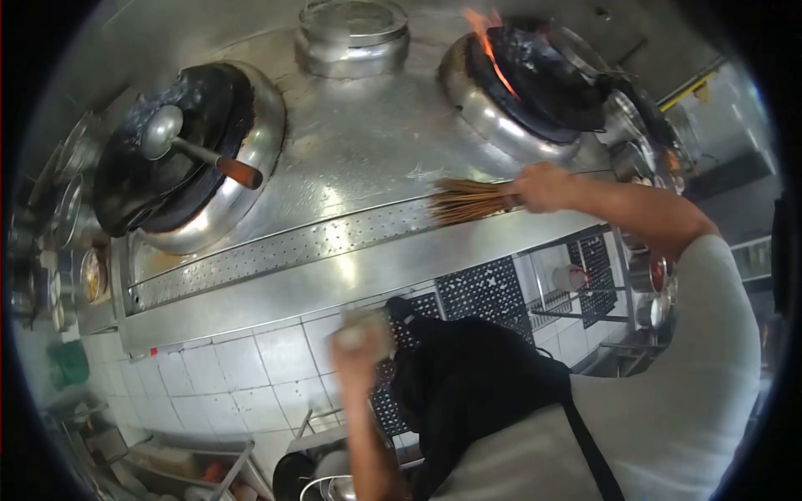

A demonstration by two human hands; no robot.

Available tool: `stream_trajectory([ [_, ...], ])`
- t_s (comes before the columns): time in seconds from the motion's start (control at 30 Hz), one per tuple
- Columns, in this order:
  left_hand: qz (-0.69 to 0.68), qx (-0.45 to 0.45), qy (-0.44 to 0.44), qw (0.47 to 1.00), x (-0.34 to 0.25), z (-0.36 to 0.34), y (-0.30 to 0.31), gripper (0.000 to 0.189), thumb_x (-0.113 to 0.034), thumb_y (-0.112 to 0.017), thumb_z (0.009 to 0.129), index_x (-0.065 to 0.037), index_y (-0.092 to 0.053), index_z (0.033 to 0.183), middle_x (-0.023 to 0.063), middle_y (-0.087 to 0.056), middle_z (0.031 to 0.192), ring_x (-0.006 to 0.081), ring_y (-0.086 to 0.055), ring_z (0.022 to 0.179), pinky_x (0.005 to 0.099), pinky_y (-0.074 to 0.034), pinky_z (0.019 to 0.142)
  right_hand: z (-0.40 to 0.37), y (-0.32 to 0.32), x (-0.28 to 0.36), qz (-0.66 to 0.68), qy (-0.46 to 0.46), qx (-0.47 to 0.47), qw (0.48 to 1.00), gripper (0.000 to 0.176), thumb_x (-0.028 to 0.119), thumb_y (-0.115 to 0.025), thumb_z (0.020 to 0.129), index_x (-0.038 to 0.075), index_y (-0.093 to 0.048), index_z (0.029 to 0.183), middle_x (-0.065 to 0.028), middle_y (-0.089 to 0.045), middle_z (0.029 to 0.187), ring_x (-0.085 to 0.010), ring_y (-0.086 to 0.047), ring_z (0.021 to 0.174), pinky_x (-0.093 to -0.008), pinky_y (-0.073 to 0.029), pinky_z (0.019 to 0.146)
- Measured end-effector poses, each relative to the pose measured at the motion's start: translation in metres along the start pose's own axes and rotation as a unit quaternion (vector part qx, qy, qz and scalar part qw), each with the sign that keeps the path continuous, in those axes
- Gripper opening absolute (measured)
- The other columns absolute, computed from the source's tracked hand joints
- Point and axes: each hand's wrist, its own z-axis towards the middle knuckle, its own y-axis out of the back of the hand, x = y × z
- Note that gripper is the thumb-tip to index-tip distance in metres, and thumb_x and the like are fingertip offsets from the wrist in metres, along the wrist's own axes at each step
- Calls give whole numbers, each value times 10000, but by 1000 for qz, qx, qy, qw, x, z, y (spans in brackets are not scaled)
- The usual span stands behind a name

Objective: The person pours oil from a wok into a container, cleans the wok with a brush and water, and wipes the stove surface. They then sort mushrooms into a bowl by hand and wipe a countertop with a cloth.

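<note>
My right hand [541,189] is closed round the bound end of a bamboo wok brush [472,201]. The brush's splayed bristles rest on the perforated drain strip [334,237] along the front of the steel cooktop. Lower down, in front of the cooktop's edge and over the floor, my left hand [355,355] grips a pale, folded cloth-like thing [369,331]; motion blurs both. At the left sits a dark wok [200,108] on its burner ring, with a ladle [164,132] lying in it. A second wok [543,88] stands at the right, with orange flame at its side.
A lidded round steel pot [352,42] stands at the back centre. Pots and bowls line both sides. Black perforated mats [480,292] cover part of the white tiled floor. A green bucket [68,364] is at the far left, and a bin-like container [180,468] is at lower left.
</note>
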Motion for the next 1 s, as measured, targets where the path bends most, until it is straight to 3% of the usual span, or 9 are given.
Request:
stream_trajectory([
  [0.17,-58,-197,-51,977,13,18,126,397,-249,-734,885,38,-614,1131,159,-683,1054,211,-641,940,354,-518,858,0,65,-50,28,-69,-35,997,248,315,-650,764,114,-728,887,-161,-714,886,-308,-693,857,-456,-528,769],
  [0.23,-82,-181,-74,977,-27,26,118,400,-251,-720,902,42,-617,1153,139,-682,1057,193,-642,932,333,-523,842,90,55,-90,10,81,-179,980,283,352,-629,800,98,-723,885,-153,-701,761,-345,-684,694,-449,-537,672],
  [0.3,-89,-167,-80,979,-39,28,97,414,-259,-709,913,47,-618,1177,130,-683,1068,190,-643,944,329,-526,838,115,81,-49,77,-49,-164,982,226,290,-644,777,116,-729,894,-138,-721,866,-342,-690,795,-447,-538,699],
  [0.37,-87,-164,-92,978,-42,30,78,430,-269,-709,916,49,-612,1188,127,-679,1074,187,-639,948,332,-526,830,146,42,-48,50,-10,-152,987,237,192,-632,716,98,-740,904,-166,-711,838,-343,-694,801,-455,-552,675],
  [0.43,-104,-178,-86,975,-19,12,76,417,-243,-719,911,56,-609,1180,132,-678,1063,192,-639,929,329,-525,828,84,-2,-47,85,44,-185,978,193,146,-637,722,124,-740,885,-155,-714,837,-343,-690,794,-458,-553,678],
  [0.53,-121,-229,-21,966,17,-32,64,432,-232,-721,909,57,-604,1209,132,-675,1070,194,-640,927,329,-523,840,-46,-56,-76,105,-9,-53,993,209,126,-597,774,178,-697,949,-114,-706,934,-326,-679,919,-478,-539,804],
  [0.73,-87,-246,-14,965,-5,-28,-37,453,-256,-711,913,56,-608,1225,144,-679,1100,203,-643,952,347,-531,828,-97,-52,-172,-65,-11,-44,997,208,150,-572,855,162,-731,989,-127,-721,933,-312,-710,911,-449,-576,744],
  [0.8,-59,-231,-57,969,-30,5,-88,446,-279,-714,910,54,-631,1194,137,-688,1076,198,-638,940,345,-530,815,-62,-61,-165,6,96,-165,982,274,151,-583,838,175,-699,1085,-135,-699,884,-333,-686,902,-463,-551,747],
  [1.0,147,-308,-101,935,-72,45,-241,514,-393,-766,816,70,-686,1024,247,-709,907,396,-693,817,453,-546,732,-16,-94,-146,91,229,-199,949,136,148,-570,831,126,-688,894,-153,-693,861,-367,-684,858,-487,-546,721],
])
